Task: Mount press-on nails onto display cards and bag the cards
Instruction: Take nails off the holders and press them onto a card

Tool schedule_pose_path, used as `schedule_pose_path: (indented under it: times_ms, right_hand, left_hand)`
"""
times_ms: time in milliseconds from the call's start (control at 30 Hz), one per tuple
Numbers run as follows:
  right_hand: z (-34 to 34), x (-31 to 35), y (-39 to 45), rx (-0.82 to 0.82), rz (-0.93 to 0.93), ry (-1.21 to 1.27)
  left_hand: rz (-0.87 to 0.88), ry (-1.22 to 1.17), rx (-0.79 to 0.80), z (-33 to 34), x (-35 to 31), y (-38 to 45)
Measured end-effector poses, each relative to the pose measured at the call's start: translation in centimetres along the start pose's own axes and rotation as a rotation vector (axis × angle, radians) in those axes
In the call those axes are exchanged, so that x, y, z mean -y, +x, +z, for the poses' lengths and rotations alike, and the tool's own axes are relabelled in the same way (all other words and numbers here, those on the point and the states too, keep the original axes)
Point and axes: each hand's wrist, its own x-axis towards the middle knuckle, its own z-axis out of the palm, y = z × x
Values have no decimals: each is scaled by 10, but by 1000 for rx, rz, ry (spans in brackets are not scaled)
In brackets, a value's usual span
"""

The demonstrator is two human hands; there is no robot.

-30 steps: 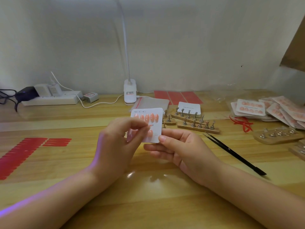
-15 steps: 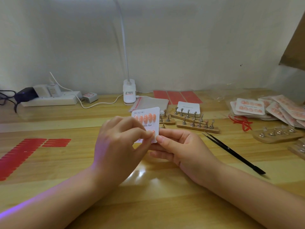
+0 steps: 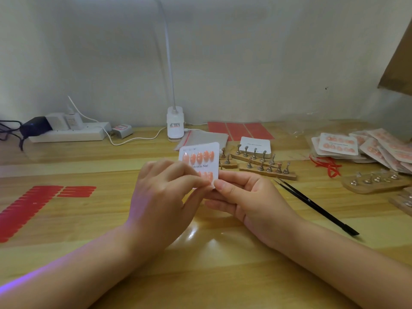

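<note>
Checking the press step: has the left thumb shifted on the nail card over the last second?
Yes. Judged against the lamp base, the left hand has slid right along the display card's lower row, its thumb now meeting the right hand at the corner.

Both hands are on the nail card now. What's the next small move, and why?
Probably press the last nail down firmly. The left hand pinches at the bottom row of the card, while the right hand grips the card's lower corner. The top row shows five pink nails seated; the bottom row is partly hidden by fingers, so check it before reaching for a clear bag.
</note>
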Motion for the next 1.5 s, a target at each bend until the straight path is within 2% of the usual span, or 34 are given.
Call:
schedule_pose_path:
  times_ms: [167,233,333,400,567,867,1233,1500]
  right_hand:
    - [-3,3,2,-82,14,33]
    - [-3,3,2,-99,24,50]
    - [-4,5,1,-102,40,82]
    - [-4,6,2,-97,57,106]
    - [-4,6,3,-100,84,42]
    - [-9,3,4,-157,17,-74]
    - [-7,6,4,-83,76,45]
    - [-13,2,7,-170,49,-122]
  left_hand:
    - [-169,-128,-47,-1,1,1]
    - [-345,-210,-29,-2,3,3]
    - [-703,-516,83,-2,1,5]
    - [-816,-717,121,1,3,4]
    - [-783,-800,99,1,3,2]
    - [-822,-826,90,0,-3,0]
    - [-839,-781,51,2,1,-1]
    - [-828,-797,86,2,0,-2]
